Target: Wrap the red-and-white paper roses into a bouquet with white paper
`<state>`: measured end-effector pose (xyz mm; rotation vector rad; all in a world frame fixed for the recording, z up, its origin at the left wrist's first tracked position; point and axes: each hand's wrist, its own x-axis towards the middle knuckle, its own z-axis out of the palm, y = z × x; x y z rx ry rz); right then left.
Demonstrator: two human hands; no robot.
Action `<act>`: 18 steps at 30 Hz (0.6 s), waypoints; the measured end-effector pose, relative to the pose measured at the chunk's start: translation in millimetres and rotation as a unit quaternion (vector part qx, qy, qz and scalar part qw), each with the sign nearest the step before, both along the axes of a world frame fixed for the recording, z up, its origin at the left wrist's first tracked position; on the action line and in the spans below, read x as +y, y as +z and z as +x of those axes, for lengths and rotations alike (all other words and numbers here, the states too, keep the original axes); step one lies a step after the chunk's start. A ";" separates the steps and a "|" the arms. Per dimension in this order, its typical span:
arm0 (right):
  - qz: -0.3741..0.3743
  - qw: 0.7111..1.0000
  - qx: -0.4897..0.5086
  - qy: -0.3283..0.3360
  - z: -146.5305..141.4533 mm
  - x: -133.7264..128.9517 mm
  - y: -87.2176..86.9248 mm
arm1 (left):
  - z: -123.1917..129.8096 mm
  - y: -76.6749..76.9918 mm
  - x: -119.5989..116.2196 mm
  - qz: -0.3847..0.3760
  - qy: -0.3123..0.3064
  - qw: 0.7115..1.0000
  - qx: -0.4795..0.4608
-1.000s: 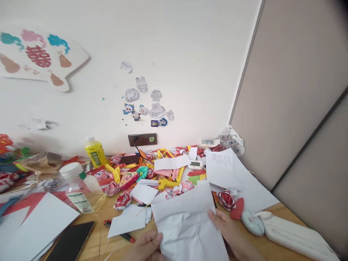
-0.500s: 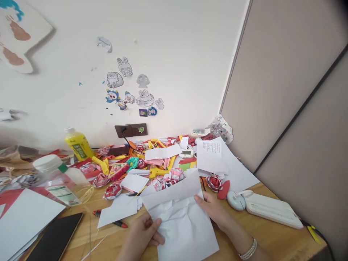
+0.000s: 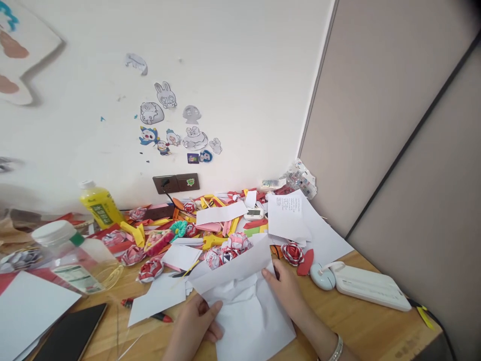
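A creased white paper sheet [image 3: 248, 306] is held up over the front of the wooden table, tilted, with a fold across its upper part. My left hand [image 3: 201, 321] pinches its left edge, thumb on top and fingers behind. On the right edge, higher up, my right hand [image 3: 281, 286] grips it with the thumb on the front; its other fingers are partly hidden behind the sheet. Just beyond the sheet's top edge lie red and white paper roses [image 3: 237, 242]. A loose white sheet [image 3: 160, 296] is left of my left hand, over a red and black pen [image 3: 162, 317].
At left are a white-capped clear jar [image 3: 75, 265], a yellow drink bottle [image 3: 100, 203], a black tablet [image 3: 71, 333] and white sheets [image 3: 33, 311]. Colourful paper scraps line the wall. At right are a light blue round device [image 3: 322, 277] and a white power bank [image 3: 372, 287].
The view has shifted slightly, so most things appear further left. The paper's creases have changed shape a little between my hands, which keep their hold.
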<state>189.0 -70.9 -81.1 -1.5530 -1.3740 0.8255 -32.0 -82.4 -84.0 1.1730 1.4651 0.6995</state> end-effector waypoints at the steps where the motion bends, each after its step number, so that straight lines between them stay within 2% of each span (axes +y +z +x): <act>1: 0.002 1.000 -0.009 -0.006 -0.6 0.0 0.7 | -0.3 4.4 0.3 -0.007 -0.004 1.000 -0.022; 3: 0.010 0.999 -0.034 -0.030 -2.0 -0.5 3.3 | -1.2 15.7 0.8 -0.021 -0.009 0.999 -0.038; 5: 0.046 0.991 -0.096 -0.083 -4.9 -2.8 7.8 | -2.2 26.4 1.5 -0.027 -0.016 0.999 -0.016; 8: 0.092 0.960 -0.229 -0.132 -14.6 -11.7 14.6 | -2.3 31.5 3.1 -0.028 -0.032 0.999 0.019; 12: 0.041 0.937 -0.337 -0.085 -39.8 -31.5 17.1 | -0.1 18.1 4.7 -0.001 -0.029 0.999 0.027; 15: -0.002 0.914 -0.395 -0.094 -62.9 -42.0 17.8 | 0.0 7.1 5.8 0.012 -0.049 0.998 0.031; 18: -0.062 0.898 -0.426 -0.091 -80.5 -41.3 21.9 | -2.4 0.9 8.2 0.005 -0.067 0.997 0.032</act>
